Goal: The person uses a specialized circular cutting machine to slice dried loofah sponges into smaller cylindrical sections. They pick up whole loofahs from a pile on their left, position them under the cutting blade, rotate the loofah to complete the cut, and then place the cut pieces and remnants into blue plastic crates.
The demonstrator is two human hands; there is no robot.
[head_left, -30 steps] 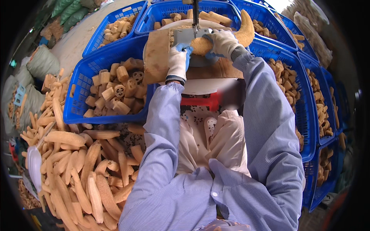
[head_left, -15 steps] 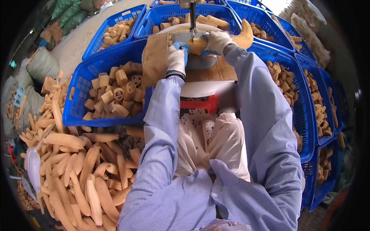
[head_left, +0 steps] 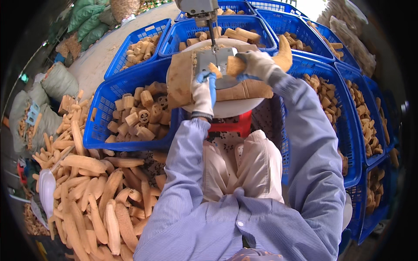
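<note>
A worker's gloved right hand [head_left: 259, 65] hides the middle of a curved tan loofah gourd [head_left: 284, 56], fingers closed around it, while the left hand [head_left: 202, 92] pinches a small tan piece [head_left: 215, 69], partly covered by the glove, at the near edge of a machine's metal plate [head_left: 204, 59]. The gourd lies at the plate's right edge, long axis running roughly left to right, its blunt end pointing left toward an upright rod [head_left: 212, 34] and its narrower end curving away from the worker; the machine head [head_left: 197, 6] is cut off above.
</note>
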